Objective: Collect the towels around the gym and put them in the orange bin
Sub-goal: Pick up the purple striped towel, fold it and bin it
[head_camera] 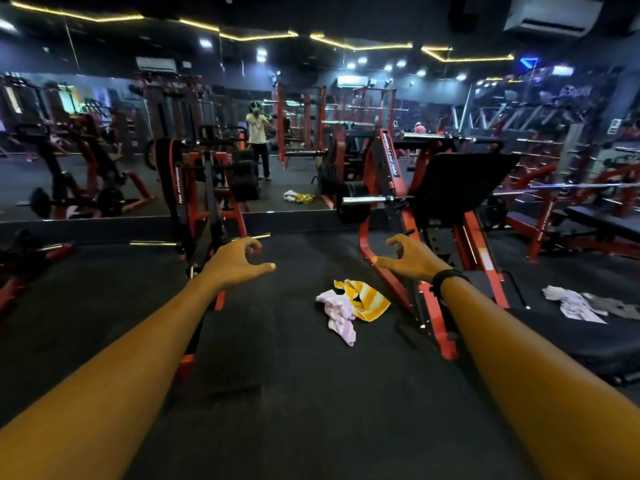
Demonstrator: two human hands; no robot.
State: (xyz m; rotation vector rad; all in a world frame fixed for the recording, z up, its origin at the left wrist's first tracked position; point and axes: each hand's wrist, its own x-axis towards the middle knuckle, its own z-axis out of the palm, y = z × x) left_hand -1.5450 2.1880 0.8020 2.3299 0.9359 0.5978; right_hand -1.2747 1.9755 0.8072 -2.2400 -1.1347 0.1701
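Reading "RN FITNESS", red machine (384,168) stands beyond yellow towel (367,299).

white lettering, likely "rn fitness", on red leg press frame (388,161) and left machine upright (179,188).

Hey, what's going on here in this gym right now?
A person is reaching forward with both arms; the left hand and right hand are loosely open and hold nothing. Ahead on the black rubber floor lie a crumpled yellow-and-white striped towel and a pale lilac towel, touching. More pale crumpled towels lie to the right. No orange bin is visible.
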